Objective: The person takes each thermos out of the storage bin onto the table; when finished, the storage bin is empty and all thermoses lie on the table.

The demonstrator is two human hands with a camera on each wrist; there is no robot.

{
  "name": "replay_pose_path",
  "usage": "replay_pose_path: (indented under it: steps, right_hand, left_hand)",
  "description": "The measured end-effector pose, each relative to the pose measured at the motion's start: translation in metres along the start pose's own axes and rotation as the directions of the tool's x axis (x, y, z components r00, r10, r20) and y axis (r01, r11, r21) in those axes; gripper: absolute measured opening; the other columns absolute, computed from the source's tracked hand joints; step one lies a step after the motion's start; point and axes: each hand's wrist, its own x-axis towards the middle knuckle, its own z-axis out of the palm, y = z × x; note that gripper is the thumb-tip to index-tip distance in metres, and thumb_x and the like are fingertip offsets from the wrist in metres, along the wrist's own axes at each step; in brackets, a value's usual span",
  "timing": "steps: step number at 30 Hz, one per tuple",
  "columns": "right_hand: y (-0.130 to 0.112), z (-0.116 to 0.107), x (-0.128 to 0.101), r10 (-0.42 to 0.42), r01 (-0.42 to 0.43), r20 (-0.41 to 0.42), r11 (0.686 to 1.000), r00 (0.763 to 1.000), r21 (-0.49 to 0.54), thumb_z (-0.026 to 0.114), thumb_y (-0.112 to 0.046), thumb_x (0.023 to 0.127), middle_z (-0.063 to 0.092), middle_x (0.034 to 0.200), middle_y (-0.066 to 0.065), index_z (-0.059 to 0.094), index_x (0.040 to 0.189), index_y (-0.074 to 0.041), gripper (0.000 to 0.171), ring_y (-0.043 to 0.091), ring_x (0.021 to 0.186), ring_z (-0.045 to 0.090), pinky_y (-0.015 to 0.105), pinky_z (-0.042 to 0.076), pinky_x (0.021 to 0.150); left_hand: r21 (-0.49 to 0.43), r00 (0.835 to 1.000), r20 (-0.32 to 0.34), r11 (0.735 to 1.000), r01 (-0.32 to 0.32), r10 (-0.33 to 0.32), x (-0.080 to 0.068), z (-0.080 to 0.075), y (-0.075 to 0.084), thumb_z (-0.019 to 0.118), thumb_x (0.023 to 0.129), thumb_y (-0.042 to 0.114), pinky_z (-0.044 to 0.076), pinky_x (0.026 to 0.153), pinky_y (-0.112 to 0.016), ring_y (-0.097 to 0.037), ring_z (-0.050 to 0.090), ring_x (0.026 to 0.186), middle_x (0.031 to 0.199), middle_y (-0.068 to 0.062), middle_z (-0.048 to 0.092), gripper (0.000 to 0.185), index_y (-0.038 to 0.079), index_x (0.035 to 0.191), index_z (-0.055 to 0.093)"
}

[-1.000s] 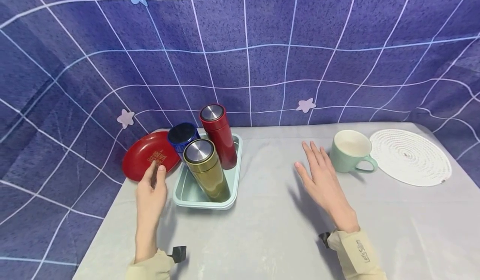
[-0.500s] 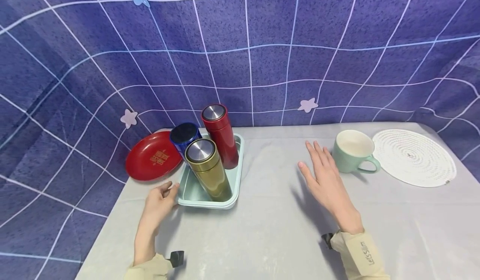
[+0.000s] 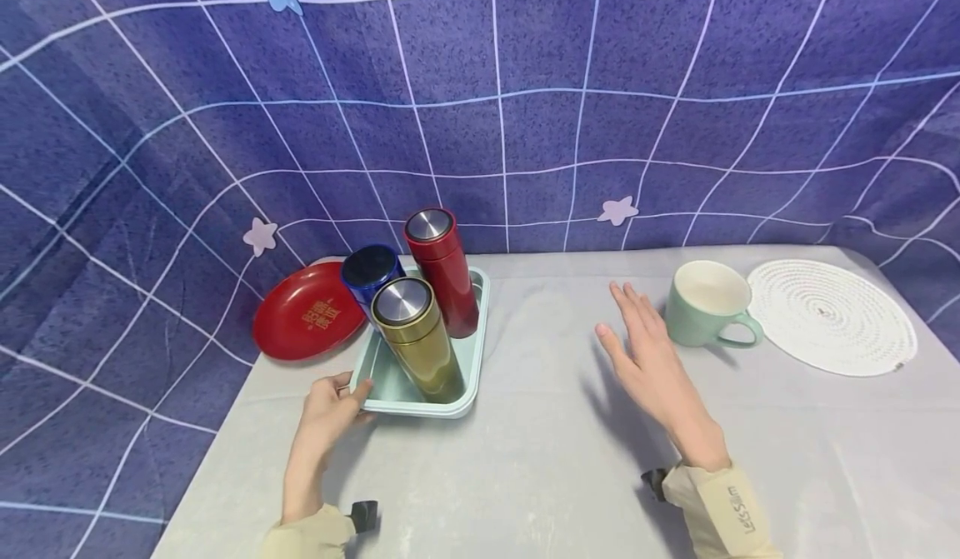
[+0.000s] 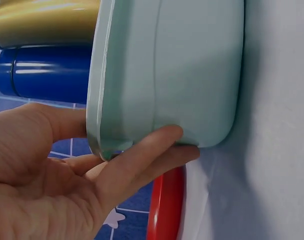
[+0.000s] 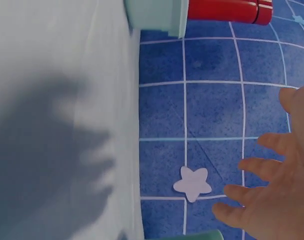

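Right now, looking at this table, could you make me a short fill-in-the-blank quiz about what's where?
1. The left hand grips the corner of the pale green ___.
2. The tray holds three flasks: gold, red and ___.
3. The right hand hovers open beside the green ___.
4. Left of the tray lies a red ___.

Missing words: tray; blue; mug; plate

Bright, even light is falling from above. The right hand is casting a soft gray shadow on the table. The flask lids are shining. The grid lines on the cloth are bending at the edges. The wrist views are looking a little blurry.
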Motion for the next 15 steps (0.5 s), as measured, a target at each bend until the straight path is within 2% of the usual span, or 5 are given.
replay_pose_path:
  steps: [5, 9, 11, 15]
  right_hand:
    - [-0.002, 0.004, 0.002, -0.001, -0.003, 0.033, 0.995, 0.999, 0.104, 0.048, -0.033, 0.102, 0.025, 0.159, 0.015, 0.024, 0.155, -0.011, 0.062, 0.038, 0.146, 0.02, 0.055, 0.015, 0.116]
    - [-0.004, 0.01, 0.004, 0.001, -0.013, 0.058, 0.979, 0.998, 0.202, 0.052, -0.03, 0.101, 0.027, 0.159, 0.013, 0.024, 0.156, -0.013, 0.064, 0.036, 0.144, 0.026, 0.054, 0.024, 0.114]
    - [-0.006, 0.013, 0.006, -0.004, -0.018, 0.076, 0.959, 0.997, 0.283, 0.055, -0.027, 0.1, 0.028, 0.159, 0.013, 0.023, 0.156, -0.013, 0.065, 0.036, 0.144, 0.028, 0.054, 0.027, 0.113]
    - [-0.01, 0.02, 0.011, -0.041, -0.022, 0.127, 0.888, 0.991, 0.46, 0.059, -0.016, 0.098, 0.026, 0.159, 0.015, 0.019, 0.156, -0.011, 0.071, 0.037, 0.143, 0.028, 0.052, 0.028, 0.112]
  left_hand:
    - [0.053, 0.999, -0.042, 0.999, 0.004, -0.002, 0.0, 0.002, 0.001, 0.053, 0.095, 0.004, 0.057, 0.063, -0.029, -0.013, 0.069, 0.067, 0.098, -0.033, 0.068, 0.04, -0.025, 0.123, 0.049]
    - [0.074, 0.999, -0.054, 0.997, 0.001, 0.003, 0.0, 0.003, 0.003, 0.053, 0.095, 0.002, 0.057, 0.061, -0.029, -0.016, 0.07, 0.064, 0.092, -0.031, 0.069, 0.038, -0.025, 0.121, 0.05]
    - [0.067, 0.998, -0.054, 0.998, -0.003, 0.007, 0.0, 0.003, 0.004, 0.052, 0.095, 0.002, 0.057, 0.061, -0.029, -0.018, 0.07, 0.064, 0.089, -0.031, 0.069, 0.038, -0.026, 0.12, 0.049]
    - [0.036, 0.999, -0.053, 0.999, -0.001, 0.003, 0.0, 0.004, 0.004, 0.051, 0.095, 0.0, 0.057, 0.061, -0.03, -0.02, 0.071, 0.064, 0.091, -0.034, 0.068, 0.038, -0.027, 0.121, 0.047]
